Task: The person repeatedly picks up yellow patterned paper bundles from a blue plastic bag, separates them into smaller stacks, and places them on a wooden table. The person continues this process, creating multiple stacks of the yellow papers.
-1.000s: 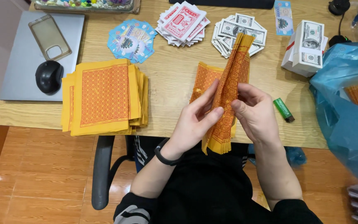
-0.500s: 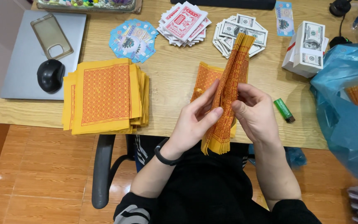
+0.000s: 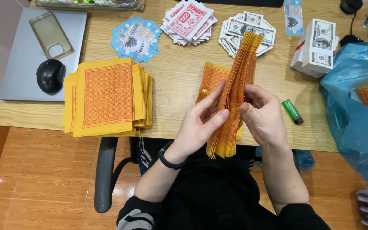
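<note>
Pinching a folded bundle of orange paper sheets [image 3: 234,98] from its left side, the left hand [image 3: 201,121] has fingers half curled, thumb on the edge. The right hand [image 3: 263,115] grips the other side, above the desk's [image 3: 179,81] near edge.

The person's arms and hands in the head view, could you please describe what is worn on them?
Both hands are bare, without gloves or rings that I can see. The left hand has a black band at the wrist. The right hand has a bare wrist. Dark sleeves are pushed up near the elbows; the left one shows pale stripes.
</note>
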